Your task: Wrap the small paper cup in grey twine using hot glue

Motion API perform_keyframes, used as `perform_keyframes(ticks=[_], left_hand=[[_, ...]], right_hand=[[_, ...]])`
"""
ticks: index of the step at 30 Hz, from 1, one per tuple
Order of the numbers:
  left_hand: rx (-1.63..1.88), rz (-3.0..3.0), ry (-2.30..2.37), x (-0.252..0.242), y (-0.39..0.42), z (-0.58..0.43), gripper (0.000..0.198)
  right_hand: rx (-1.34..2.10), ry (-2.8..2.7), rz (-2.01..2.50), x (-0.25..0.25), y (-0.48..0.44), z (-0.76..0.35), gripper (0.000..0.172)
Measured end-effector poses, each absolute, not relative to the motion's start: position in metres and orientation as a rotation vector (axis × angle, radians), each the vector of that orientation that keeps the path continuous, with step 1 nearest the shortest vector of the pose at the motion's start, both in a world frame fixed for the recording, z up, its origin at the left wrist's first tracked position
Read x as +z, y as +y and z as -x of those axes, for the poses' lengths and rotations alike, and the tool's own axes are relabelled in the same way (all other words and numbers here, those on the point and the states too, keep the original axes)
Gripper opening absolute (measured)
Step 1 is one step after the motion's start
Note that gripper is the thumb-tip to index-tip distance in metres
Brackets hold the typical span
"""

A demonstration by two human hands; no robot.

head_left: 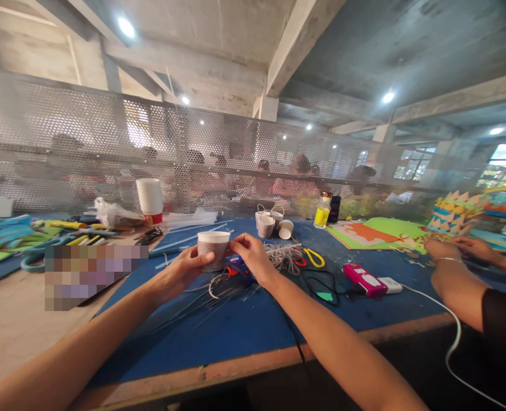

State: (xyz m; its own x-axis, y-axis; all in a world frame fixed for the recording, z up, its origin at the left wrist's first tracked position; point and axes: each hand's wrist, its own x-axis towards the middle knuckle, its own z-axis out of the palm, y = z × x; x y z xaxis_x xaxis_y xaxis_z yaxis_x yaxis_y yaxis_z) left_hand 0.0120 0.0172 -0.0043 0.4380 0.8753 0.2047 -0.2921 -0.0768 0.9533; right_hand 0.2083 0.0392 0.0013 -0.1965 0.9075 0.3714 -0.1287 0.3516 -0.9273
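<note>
Above the blue mat, my left hand (185, 267) is closed around a paper cup (213, 244) held upright. Its side looks wrapped in greyish cord below a white rim. My right hand (253, 257) is at the cup's right side, thumb and fingers pinched together near the rim; what is between them is too small to make out. Just under the hands lies a blue glue gun (238, 269), partly hidden by the cup and my right hand. A loop of pale cord (213, 287) hangs or lies below the cup. Behind is a heap of grey cord (286, 258).
Several cord-wrapped cups (266, 226) stand behind, near yellow-handled scissors (314, 258). Left are a stack of white cups (149, 197) and tools. Right lie a pink device (365, 279) with a white cable, a bottle (322, 212) and a co-worker's hands (444, 250). A perforated partition (231, 134) runs behind.
</note>
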Motion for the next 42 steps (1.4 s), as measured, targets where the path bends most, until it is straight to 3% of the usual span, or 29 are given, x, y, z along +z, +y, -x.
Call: perform_keyframes(ticks=[9,23,42], left_hand=[[1.122,-1.297,0.621,-0.005,0.019,-0.015,0.051],[1.111,-1.221,0.627,-0.005,0.018,-0.015,0.036],[1.080,-1.241,0.730,-0.003,0.013,-0.017,0.041]], right_hand=[[1.076,-1.448,0.765,-0.002,0.043,-0.208,0.018],[0.940,-1.554,0.855,-0.008,0.047,-0.208,0.018],[0.896,-1.629,0.816,-0.005,0.041,-0.209,0.013]])
